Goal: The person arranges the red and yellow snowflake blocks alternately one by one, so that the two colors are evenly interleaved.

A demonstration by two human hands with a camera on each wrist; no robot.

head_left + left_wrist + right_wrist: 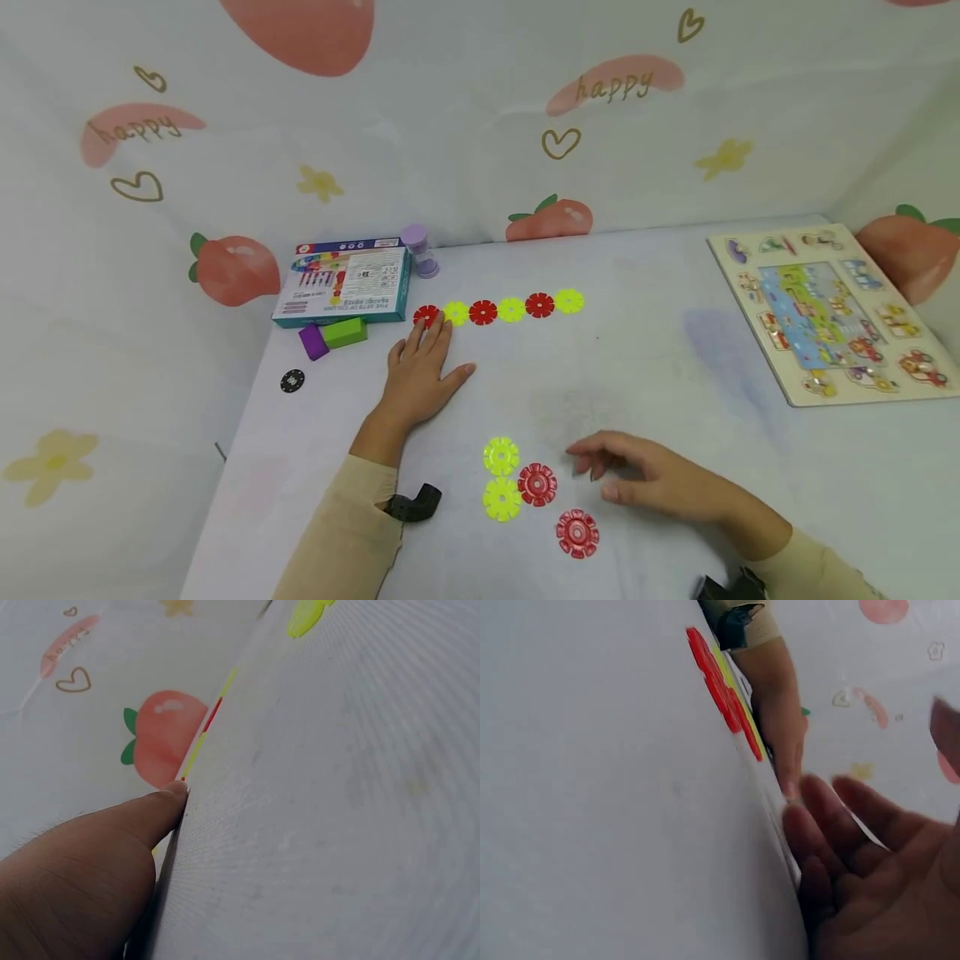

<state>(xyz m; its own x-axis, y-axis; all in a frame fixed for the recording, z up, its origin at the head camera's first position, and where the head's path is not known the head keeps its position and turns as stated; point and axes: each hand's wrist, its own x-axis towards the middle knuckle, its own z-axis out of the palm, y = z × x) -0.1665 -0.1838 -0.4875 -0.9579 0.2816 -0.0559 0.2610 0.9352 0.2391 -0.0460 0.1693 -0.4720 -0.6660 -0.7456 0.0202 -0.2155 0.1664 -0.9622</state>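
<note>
The left hand [422, 379], straight-fingered, touches an end red disc [426, 311], perhaps steadying its row [511, 310], while the empty right hand [656, 477], loosely bent, hovers by loose discs [537, 484].

"happy" stands on the backdrop [450, 150], beyond and left of the left hand [422, 379], again beyond the right hand [648, 475]; the box [345, 282] past the left hand reads "FIVE SETS OF COLUMN", upside down; the black disc [292, 381] left of it bears an unclear mark.
</note>
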